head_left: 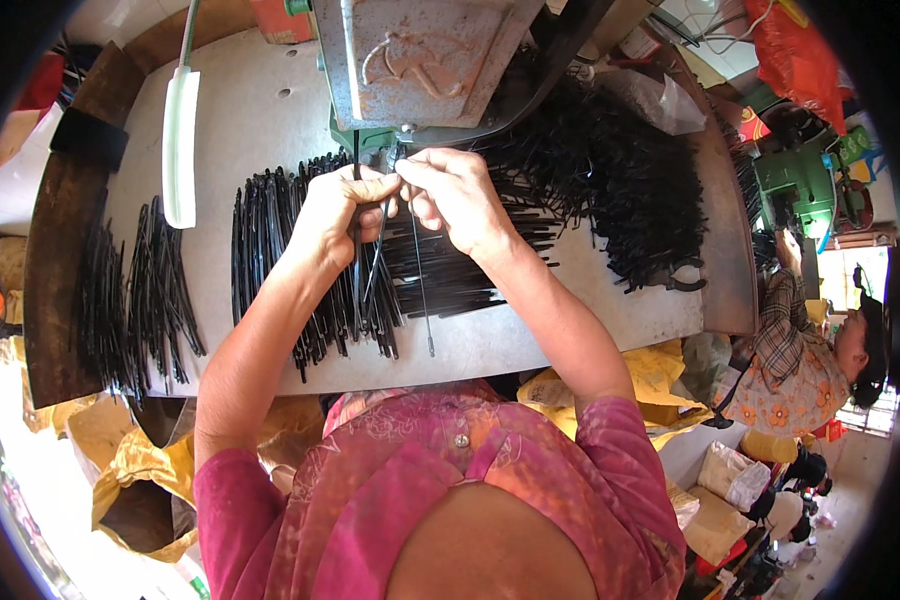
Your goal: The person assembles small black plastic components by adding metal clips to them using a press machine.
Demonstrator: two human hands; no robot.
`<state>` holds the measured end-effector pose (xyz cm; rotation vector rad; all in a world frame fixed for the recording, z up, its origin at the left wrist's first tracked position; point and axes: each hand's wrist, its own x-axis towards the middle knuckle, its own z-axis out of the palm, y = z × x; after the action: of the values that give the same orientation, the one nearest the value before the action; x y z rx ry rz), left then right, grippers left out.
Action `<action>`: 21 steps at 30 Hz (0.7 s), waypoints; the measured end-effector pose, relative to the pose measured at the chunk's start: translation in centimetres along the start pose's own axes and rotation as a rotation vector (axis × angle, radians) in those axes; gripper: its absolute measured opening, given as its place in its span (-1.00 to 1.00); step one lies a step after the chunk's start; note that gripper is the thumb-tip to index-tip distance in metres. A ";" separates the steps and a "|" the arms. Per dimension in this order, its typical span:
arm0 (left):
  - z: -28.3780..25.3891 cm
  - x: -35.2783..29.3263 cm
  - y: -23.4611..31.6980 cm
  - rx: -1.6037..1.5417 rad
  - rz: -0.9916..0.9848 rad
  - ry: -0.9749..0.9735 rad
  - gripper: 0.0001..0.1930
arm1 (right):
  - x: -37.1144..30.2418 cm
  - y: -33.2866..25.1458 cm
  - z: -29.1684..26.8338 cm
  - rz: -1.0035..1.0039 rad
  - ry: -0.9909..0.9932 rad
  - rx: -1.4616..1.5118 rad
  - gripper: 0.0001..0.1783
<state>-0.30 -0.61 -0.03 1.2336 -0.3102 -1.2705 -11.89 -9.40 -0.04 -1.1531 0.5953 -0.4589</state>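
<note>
My left hand (332,218) is closed in a pinch on a thin black strip (374,275), which hangs down from its fingers over the metal table. Right beside it, my right hand (462,196) is also closed, its thumb and fingertips meeting the left ones just under the machine's head. A slender dark rod (423,290) with a small knob at its lower end hangs below the right fingers. What the right fingertips pinch is partly hidden. Beneath both hands lie rows of black strips (265,250), with another row (445,275) running crosswise.
A rusty, grey-green machine (420,60) stands over the table (560,330). At the right is a big heap of black strips (620,170); smaller bundles (160,290) lie at the left near a lamp (181,150). Yellow sacks (145,480) sit below. Another person (790,370) is at the right.
</note>
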 end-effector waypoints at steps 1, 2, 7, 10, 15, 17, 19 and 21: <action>0.1 -0.1 0.1 -0.002 0.004 0.001 -0.85 | 0.0 0.0 -0.1 -0.023 -0.025 0.015 -0.86; 0.1 -0.1 0.1 -0.005 0.008 0.002 -0.85 | 0.1 0.0 -0.2 -0.025 -0.025 0.015 -0.86; -0.1 0.1 0.1 0.014 -0.001 -0.019 -0.84 | 0.2 0.4 -0.5 0.014 -0.042 0.075 -0.84; 0.3 0.0 0.3 0.022 -0.008 0.009 -0.85 | 0.0 0.2 -1.0 -0.021 -0.098 0.010 -0.82; 0.4 -0.2 0.8 0.085 -0.009 0.032 -0.86 | -1.6 -2.5 -4.1 -0.012 0.019 -0.406 -0.76; -0.1 -0.4 1.3 0.128 -0.011 -0.010 -0.87 | -2.1 -3.3 -5.9 -0.062 0.092 -0.532 -0.80; -1.1 -0.9 2.1 0.199 -0.020 -0.041 -0.85 | -2.9 -4.4 -7.1 -0.104 0.158 -0.631 -0.85; -2.6 -2.1 3.3 0.293 0.019 0.012 -0.84 | -3.7 -5.1 -8.3 -0.122 0.183 -0.699 -0.85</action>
<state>2.77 1.85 2.53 1.4811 -0.5117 -1.2309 -20.28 -14.75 3.08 -1.8322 0.8854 -0.4772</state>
